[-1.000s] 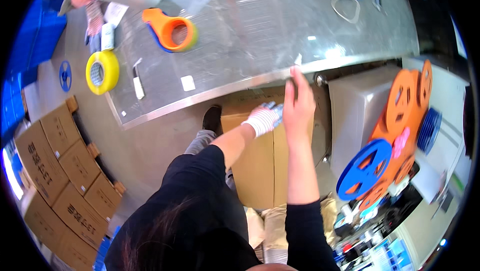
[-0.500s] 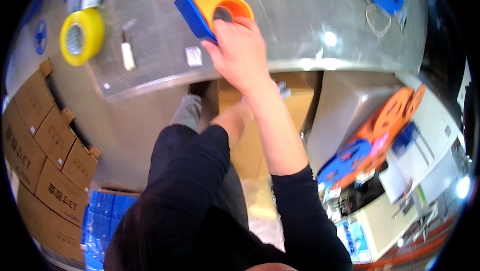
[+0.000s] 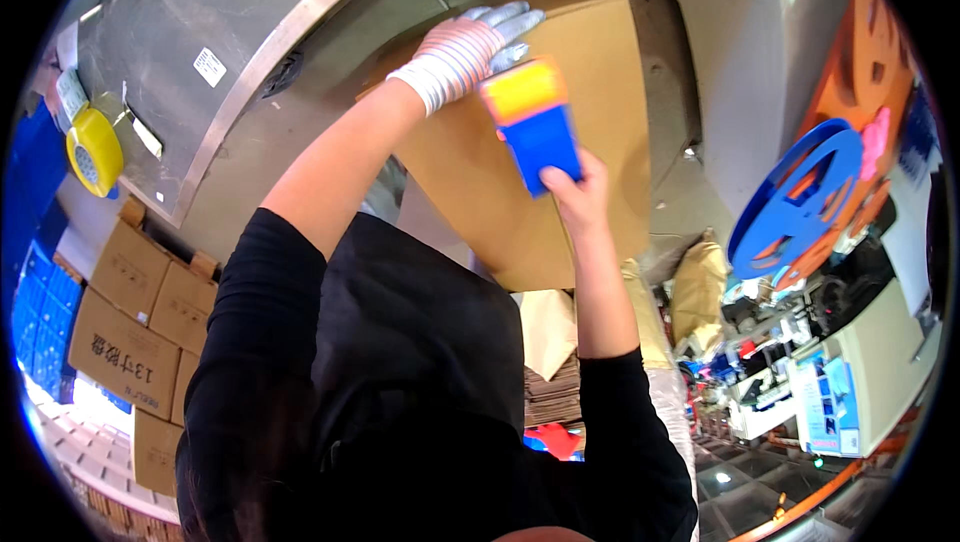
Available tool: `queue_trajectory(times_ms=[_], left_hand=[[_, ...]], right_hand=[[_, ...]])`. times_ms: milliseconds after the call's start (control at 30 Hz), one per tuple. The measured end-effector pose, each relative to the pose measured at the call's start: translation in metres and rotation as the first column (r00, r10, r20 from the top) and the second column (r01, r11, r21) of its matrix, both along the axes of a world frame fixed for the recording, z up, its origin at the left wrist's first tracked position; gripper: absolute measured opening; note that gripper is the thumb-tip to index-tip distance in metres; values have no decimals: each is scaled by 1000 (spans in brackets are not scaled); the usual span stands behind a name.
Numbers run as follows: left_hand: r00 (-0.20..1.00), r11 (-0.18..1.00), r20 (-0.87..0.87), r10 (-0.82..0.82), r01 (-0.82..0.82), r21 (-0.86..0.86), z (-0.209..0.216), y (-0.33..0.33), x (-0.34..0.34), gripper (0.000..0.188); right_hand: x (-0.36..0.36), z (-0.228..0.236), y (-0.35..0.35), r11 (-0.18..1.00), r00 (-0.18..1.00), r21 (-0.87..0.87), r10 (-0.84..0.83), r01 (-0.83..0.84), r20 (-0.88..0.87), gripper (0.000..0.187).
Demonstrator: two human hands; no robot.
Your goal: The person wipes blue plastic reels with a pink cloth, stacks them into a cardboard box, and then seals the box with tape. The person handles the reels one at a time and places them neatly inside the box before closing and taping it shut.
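My right hand [image 3: 585, 192], bare, is closed around a tape dispenser [image 3: 540, 137] with a blue part and an orange part. Its orange end is slightly blurred, and it is held over a brown cardboard box [image 3: 610, 72] below me. My left hand [image 3: 465, 50], in a striped white and grey glove, lies on the upper left part of that box with its fingers stretched out. The orange end of the dispenser is close to the gloved fingertips. Whether the dispenser touches the cardboard, I cannot tell.
A metal table [image 3: 240, 12] at upper left carries a yellow tape roll [image 3: 95, 152], a small white-handled tool [image 3: 147, 137] and a white label [image 3: 209, 67]. Brown cartons [image 3: 125, 352] are stacked at left. Blue and orange reels [image 3: 800, 197] stand at right.
My right hand has brought the tape dispenser from above the metal table down to the box. My gloved left hand has come into view on the cardboard. The view has swung right.
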State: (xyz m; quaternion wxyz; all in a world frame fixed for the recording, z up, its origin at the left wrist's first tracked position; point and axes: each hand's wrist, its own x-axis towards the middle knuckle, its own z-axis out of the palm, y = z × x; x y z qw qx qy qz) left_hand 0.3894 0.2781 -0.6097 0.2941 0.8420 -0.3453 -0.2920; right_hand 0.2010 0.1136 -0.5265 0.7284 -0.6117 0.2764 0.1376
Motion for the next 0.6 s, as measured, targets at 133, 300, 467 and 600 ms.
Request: queue_trajectory(times_ms=[133, 300, 467, 600], left_hand=[[994, 991, 55, 98, -93, -97, 1, 4, 6, 43], [855, 810, -248, 456, -514, -282, 55, 18, -14, 29], [342, 859, -889, 306, -502, 103, 95, 13, -30, 30], [621, 925, -731, 284, -378, 39, 83, 17, -20, 24]], right_hand=[[-24, -27, 2, 977, 990, -168, 136, -130, 24, 48], [-32, -33, -2, 969, 976, -187, 183, -160, 114, 54], [-29, -31, -5, 965, 974, -185, 204, -183, 102, 54], [-28, -3, -2, 964, 987, -211, 162, -163, -21, 54]])
